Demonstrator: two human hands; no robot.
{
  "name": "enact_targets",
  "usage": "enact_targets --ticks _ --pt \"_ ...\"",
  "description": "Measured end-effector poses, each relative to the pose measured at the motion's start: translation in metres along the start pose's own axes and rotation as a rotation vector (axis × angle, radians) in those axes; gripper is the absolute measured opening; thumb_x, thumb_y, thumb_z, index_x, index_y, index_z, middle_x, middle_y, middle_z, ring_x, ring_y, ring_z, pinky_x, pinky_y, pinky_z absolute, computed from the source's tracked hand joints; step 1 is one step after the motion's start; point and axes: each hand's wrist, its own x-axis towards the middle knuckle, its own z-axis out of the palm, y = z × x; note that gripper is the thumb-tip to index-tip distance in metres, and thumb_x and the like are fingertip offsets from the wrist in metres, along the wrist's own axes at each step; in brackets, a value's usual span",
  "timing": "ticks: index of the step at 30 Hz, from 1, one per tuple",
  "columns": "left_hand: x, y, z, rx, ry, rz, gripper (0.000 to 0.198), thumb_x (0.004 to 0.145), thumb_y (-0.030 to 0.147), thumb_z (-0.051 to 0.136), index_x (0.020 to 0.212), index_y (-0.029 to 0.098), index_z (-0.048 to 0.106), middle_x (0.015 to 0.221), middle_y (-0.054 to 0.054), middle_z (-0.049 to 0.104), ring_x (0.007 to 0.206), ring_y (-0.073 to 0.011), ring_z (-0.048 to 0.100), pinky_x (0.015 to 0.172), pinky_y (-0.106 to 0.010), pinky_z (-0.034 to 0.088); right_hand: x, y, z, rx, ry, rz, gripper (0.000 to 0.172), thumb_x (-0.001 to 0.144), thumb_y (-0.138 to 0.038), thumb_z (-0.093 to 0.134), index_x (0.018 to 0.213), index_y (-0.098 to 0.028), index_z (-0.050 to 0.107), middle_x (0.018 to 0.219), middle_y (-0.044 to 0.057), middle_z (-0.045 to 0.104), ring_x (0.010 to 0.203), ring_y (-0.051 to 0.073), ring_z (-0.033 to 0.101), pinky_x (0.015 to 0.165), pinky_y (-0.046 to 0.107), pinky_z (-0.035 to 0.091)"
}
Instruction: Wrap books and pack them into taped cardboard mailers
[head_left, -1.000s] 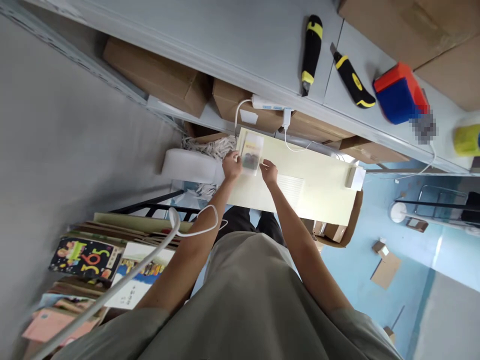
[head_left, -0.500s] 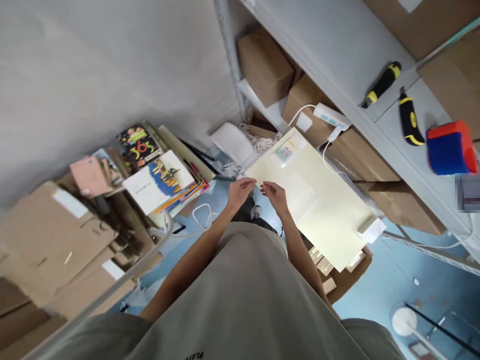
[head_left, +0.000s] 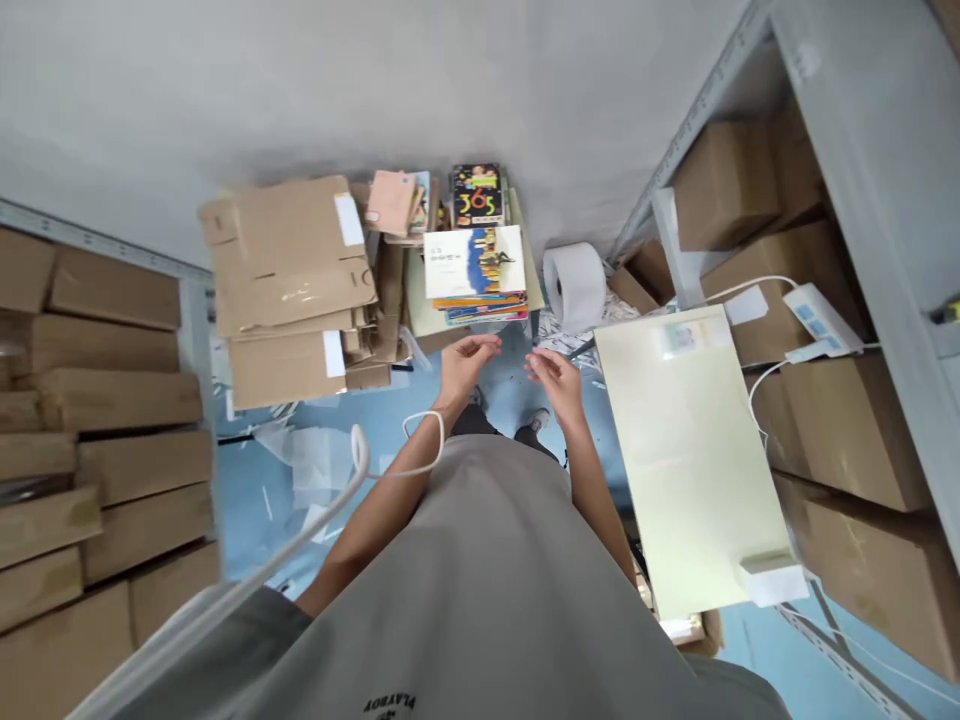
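My left hand [head_left: 463,368] is raised in front of my body, its fingers stretched toward the right and the thumb close beneath them. Facing it across a small gap is my right hand [head_left: 556,380], with bent fingers slightly apart. Nothing can be made out in either hand. Just beyond them lies a stack of books, topped by a white book with a blue and yellow picture [head_left: 472,262]. Behind it is a black book marked 365 [head_left: 478,195]. A white cable [head_left: 424,468] loops across my left forearm.
Flattened cardboard boxes [head_left: 292,260] are piled left of the books. A large white roll [head_left: 574,287] stands near the wall. On my right is a pale yellow board [head_left: 697,450], beside a shelf of cartons [head_left: 855,420] and a power strip [head_left: 821,318]. More cartons [head_left: 142,430] fill the left.
My view has swung left, so the books now sit straight ahead and the yellow board is at my right. The tools on the shelf have mostly left the view. Both hands stay raised, facing each other.
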Motion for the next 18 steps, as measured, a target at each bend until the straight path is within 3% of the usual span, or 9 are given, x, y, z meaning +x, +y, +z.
enact_targets --ticks 5,10,15,18 --pt "0.014 0.004 -0.069 -0.1 0.119 0.016 0.036 0.076 0.051 0.09 0.091 0.018 0.087 0.104 -0.013 0.089 0.094 -0.0269 0.084 0.092 -0.039 0.066 0.013 0.001 0.074 -0.069 -0.153 -0.026 0.072 0.082 -0.083 0.089 0.123 -0.023 0.083 0.12 0.012 0.089 0.105 0.027 0.088 0.093 0.042 0.075" --pt "0.039 -0.003 -0.158 -0.201 0.199 -0.004 0.038 0.075 0.051 0.092 0.094 0.018 0.086 0.109 -0.014 0.089 0.093 -0.0251 0.084 0.088 -0.037 0.066 0.046 0.015 0.167 -0.136 -0.249 -0.002 0.068 0.081 -0.078 0.093 0.12 -0.023 0.083 0.12 0.011 0.09 0.104 0.026 0.087 0.094 0.042 0.076" --pt "0.06 -0.015 -0.248 -0.31 0.306 -0.055 0.04 0.071 0.05 0.091 0.095 0.018 0.084 0.107 -0.013 0.087 0.087 -0.0212 0.081 0.083 -0.035 0.064 0.109 0.039 0.278 -0.235 -0.145 0.074 0.054 0.088 -0.055 0.094 0.123 -0.018 0.079 0.128 0.013 0.086 0.114 0.025 0.084 0.098 0.037 0.073" --pt "0.065 -0.019 -0.289 -0.343 0.34 -0.083 0.047 0.068 0.054 0.093 0.097 0.018 0.084 0.111 -0.014 0.087 0.089 -0.021 0.081 0.085 -0.035 0.064 0.144 0.048 0.332 -0.348 -0.057 0.109 0.048 0.09 -0.05 0.092 0.121 -0.017 0.075 0.116 0.011 0.084 0.106 0.023 0.083 0.091 0.037 0.073"
